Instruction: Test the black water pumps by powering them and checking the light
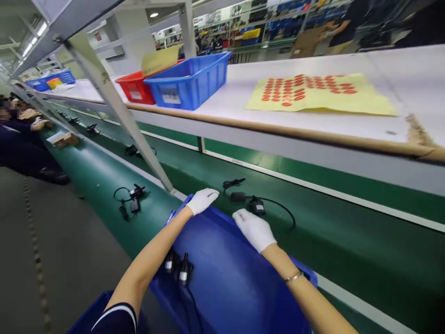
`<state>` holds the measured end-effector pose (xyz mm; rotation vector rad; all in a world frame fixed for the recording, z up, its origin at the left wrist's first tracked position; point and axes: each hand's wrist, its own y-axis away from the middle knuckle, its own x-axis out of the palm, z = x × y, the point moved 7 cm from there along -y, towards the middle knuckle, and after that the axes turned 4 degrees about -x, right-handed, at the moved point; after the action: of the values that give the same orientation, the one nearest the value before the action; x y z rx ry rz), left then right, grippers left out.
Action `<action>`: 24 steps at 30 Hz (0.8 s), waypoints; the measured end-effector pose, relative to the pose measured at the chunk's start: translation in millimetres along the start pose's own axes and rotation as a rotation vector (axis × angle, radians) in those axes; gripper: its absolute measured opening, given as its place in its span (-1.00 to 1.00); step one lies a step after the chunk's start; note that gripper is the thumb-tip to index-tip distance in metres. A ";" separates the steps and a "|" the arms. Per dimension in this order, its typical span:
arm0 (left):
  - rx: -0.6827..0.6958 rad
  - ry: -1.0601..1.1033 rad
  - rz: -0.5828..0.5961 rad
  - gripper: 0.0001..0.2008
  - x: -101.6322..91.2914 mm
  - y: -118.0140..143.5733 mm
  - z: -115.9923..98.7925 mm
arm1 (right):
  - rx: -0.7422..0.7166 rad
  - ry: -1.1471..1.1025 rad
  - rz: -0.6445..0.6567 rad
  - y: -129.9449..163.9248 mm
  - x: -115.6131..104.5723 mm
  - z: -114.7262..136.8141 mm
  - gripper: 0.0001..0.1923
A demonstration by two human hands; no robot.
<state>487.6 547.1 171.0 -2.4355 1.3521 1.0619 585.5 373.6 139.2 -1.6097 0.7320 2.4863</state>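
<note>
A large deep-blue plastic bin [225, 264] stands tilted at the edge of the green workbench. My left hand [203, 201], in a white glove, is closed over its far rim near the left corner. Farther right along the same rim, my right hand [254, 230], also gloved, has its fingers curled over the edge. Inside the bin, at the left, lie black pump-like devices [184, 270] with a cable. Just beyond my right hand, a similar black device [256, 206] with its cable and plug rests on the green conveyor surface.
Another black corded device [134, 199] lies on the green bench at left. Above runs a white shelf with a blue bin [189, 83], a red bin [137, 88] and a yellow sheet of red stickers [320, 95]. A slanted metal post [118, 111] stands ahead. A co-worker [21, 139] is at far left.
</note>
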 end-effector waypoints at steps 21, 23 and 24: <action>-0.333 0.882 -0.298 -0.52 6.4 351.7 98.9 | -0.379 0.186 0.010 138.4 57.4 197.0 -0.85; -0.277 1.000 -0.157 -0.42 31.4 353.7 74.9 | -0.428 0.176 -0.041 182.0 36.4 200.7 -0.82; -0.254 1.064 -0.064 -0.38 45.5 358.9 61.6 | -0.455 0.168 -0.055 204.4 31.4 205.9 -0.80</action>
<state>187.2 336.5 164.5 -3.3763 1.3487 -0.2127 332.7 278.1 249.5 -1.9636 0.1273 2.6327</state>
